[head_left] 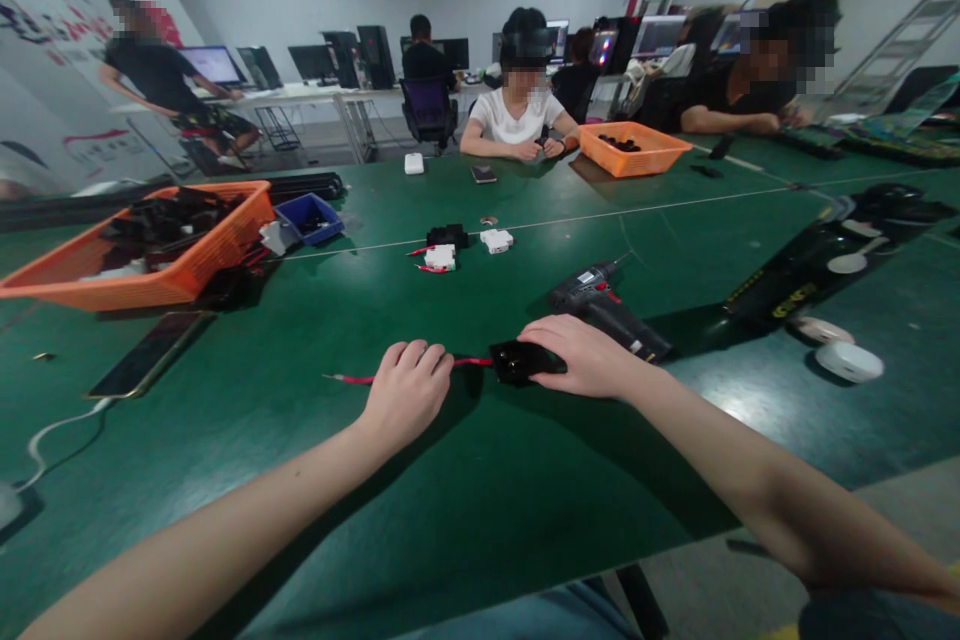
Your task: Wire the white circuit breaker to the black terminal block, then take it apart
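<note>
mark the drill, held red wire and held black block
drill (pixel 613 314), head view: upper handle
red wire (pixel 472 361), head view: stretch beside the block
black block (pixel 511 362), head view: exposed left end

One head-worn view looks forward and down over the hands (pixel 409 385) (pixel 585 357) and green table (pixel 450 530).

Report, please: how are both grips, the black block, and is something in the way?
Left grip closed on red wire. Right grip holding black block, wire reaching its left side. Drill lying just beyond right grip, not between the two.
</note>
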{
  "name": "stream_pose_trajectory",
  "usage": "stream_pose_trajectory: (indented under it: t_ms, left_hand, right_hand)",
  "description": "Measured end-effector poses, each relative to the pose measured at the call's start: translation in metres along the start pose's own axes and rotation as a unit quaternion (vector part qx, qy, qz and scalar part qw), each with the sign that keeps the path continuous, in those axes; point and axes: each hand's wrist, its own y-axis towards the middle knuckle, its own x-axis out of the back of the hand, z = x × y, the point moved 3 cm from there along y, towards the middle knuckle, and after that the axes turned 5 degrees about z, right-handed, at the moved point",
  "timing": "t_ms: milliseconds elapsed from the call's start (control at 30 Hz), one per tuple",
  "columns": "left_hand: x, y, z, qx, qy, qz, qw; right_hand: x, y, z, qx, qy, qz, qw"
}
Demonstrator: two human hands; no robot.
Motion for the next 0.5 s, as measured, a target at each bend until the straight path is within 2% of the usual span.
stream_pose_trajectory:
  t_ms: [200, 500]
  left_hand:
    - [0.0011, 0.0, 0.0001, 0.002, 0.007, 0.0, 1.0]
    - [0.0032, -0.0016, 0.0004, 0.018, 0.005, -0.019, 1.0]
  right_hand:
    - [-0.0018, 0.0017, -0.0024, -0.002, -0.002, 0.003, 1.0]
    - [-0.0074, 0.0054, -0.0063, 0.003, 0.008, -0.029, 1.0]
